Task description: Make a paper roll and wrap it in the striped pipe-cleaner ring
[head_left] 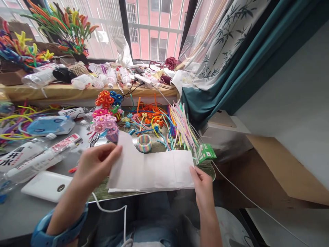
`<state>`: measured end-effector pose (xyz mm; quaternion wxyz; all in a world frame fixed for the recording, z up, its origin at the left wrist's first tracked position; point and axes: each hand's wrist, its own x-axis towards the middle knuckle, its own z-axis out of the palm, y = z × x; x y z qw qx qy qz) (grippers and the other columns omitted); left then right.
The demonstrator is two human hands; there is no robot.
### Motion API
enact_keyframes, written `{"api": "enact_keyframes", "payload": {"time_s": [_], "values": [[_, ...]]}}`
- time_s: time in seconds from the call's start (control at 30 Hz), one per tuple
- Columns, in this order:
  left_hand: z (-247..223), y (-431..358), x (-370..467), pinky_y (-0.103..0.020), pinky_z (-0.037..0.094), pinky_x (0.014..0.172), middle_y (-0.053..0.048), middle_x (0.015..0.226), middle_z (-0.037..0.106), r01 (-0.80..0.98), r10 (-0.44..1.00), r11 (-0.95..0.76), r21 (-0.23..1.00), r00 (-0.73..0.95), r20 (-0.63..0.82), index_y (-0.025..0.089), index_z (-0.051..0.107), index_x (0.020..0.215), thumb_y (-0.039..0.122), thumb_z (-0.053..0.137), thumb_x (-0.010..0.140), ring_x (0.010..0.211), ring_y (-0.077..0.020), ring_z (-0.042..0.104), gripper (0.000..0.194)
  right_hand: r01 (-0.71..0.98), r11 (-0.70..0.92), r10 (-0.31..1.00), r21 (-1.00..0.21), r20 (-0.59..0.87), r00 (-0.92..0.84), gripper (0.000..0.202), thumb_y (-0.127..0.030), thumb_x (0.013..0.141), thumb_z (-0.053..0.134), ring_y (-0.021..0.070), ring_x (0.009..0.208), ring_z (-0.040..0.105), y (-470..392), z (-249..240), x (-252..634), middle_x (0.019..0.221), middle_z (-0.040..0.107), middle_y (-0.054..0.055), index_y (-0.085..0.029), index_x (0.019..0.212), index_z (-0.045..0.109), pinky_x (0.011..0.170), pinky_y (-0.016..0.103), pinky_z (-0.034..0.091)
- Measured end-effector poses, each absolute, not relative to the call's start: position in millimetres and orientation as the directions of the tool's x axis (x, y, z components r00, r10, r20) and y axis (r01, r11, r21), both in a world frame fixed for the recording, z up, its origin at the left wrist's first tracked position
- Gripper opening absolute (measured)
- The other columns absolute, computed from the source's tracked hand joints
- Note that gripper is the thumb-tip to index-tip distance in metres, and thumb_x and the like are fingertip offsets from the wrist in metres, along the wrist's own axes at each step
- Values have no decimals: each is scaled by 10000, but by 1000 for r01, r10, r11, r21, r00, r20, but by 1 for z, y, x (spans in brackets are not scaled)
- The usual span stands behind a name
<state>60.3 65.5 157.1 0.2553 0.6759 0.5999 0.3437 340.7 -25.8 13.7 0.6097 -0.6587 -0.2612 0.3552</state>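
Observation:
A sheet of white paper (pixel 159 171) stretches between my two hands above the front edge of the table; its upper edge is uneven and steps up at the left. My left hand (pixel 96 164), with a blue band on the wrist, pinches the paper's upper left part. At the right edge, my right hand (pixel 203 181) grips it between thumb and fingers. More white paper shows just under the sheet's lower edge. Right behind it stands a pastel striped ring (pixel 144 143). Pink pipe-cleaner flowers (pixel 104 123) stand beyond my left hand.
Pastel pipe cleaners (pixel 182 120) lie in a bundle behind the paper, near a green box (pixel 206 153). At left are plastic bottles (pixel 38 164), a blue pack (pixel 50 125) and a white device (pixel 47 186) by a white cable. An open cardboard box (pixel 290 168) stands at right.

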Motion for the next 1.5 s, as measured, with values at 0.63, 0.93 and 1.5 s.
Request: {"api": "enact_keyframes", "payload": {"time_s": [0.63, 0.93, 1.5], "values": [[60, 57, 216, -244, 297, 550, 3, 558, 585, 550, 890, -335, 764, 451, 66, 193, 508, 596, 279, 459, 900, 519, -110, 497, 320, -462, -113, 816, -880, -348, 462, 437, -533, 755, 741, 286, 1294, 555, -24, 9, 308, 1256, 699, 70, -237, 1075, 766, 1085, 391, 451], [56, 57, 220, -281, 268, 584, -21, 619, 598, 597, 843, -451, 664, 529, 97, 199, 509, 643, 287, 452, 926, 566, -137, 500, 302, -485, -83, 850, -870, -316, 422, 369, -499, 755, 750, 308, 1214, 605, -22, 30, 309, 1183, 724, 88, -254, 1030, 778, 1085, 453, 439], [57, 58, 215, -259, 346, 571, 0, 659, 650, 581, 807, -491, 649, 583, 89, 207, 644, 731, 262, 487, 932, 590, -138, 563, 261, -530, -92, 911, -843, -286, 297, 437, -496, 710, 817, 296, 1053, 681, -22, 30, 319, 1055, 769, 73, -221, 1047, 773, 877, 375, 543]]}}
